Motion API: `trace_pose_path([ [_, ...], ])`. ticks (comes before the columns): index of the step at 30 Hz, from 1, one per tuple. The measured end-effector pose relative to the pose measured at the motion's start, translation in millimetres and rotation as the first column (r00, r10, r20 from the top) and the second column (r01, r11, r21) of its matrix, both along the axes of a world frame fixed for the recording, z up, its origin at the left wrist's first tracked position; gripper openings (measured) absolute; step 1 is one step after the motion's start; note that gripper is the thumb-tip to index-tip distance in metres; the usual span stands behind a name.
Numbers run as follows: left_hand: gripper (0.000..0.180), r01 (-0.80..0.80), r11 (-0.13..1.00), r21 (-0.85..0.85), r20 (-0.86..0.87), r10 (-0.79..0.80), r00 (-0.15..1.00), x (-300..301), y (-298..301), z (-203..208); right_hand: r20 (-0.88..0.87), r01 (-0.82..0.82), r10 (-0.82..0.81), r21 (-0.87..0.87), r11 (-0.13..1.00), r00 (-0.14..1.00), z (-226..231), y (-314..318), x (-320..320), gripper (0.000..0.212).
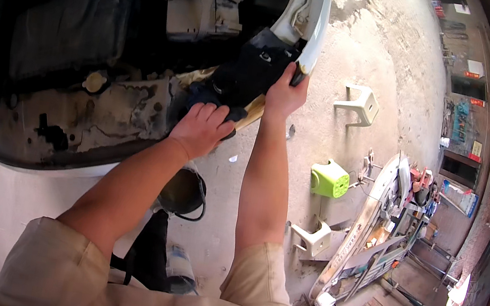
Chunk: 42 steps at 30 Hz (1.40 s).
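Handling—apparently the step in hand—a black cloth point(252, 73) at the corner of the engine bay point(138, 105): left hand point(201, 126) half-curled over dark material point(235, 114), right hand point(286, 99) bent at the fender point(320, 31) tip (whether either grips, cannot tell). Next likely calls for steady, coordinated hands.

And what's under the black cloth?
A yellowish surface peeks out beside the black cloth, near the left hand. Whatever lies beneath the cloth's middle is covered, so I can't tell.
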<state>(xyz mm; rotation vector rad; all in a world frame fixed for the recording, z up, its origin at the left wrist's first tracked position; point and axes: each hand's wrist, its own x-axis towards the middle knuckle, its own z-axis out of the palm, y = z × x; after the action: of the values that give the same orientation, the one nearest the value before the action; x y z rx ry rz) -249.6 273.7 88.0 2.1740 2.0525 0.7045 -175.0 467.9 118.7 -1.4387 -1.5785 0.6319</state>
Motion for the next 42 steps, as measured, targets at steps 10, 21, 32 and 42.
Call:
trace_pose_path([
  [10,0.052,-0.019,0.998,0.063,-0.015,0.020,1.000,-3.2,1.7,-5.1,-0.004,-0.014,0.014,0.029,0.999,1.000,-13.0,-8.9,6.3,0.031],
  [21,0.052,-0.021,0.995,0.095,-0.008,0.022,1.000,2.4,3.3,-12.0,0.032,0.016,-0.016,0.027,1.000,0.999,-24.0,-11.9,14.7,0.032],
  [32,0.027,-0.042,0.995,0.094,-0.047,0.046,0.998,-0.3,4.3,-2.9,0.075,-0.038,0.035,0.035,0.999,0.997,-29.5,-28.8,18.4,0.031],
  [42,0.040,-0.024,0.996,0.085,0.010,0.024,1.000,2.3,3.1,-9.5,0.037,-0.029,0.026,0.071,0.997,0.999,-48.0,-58.5,23.2,0.030],
])
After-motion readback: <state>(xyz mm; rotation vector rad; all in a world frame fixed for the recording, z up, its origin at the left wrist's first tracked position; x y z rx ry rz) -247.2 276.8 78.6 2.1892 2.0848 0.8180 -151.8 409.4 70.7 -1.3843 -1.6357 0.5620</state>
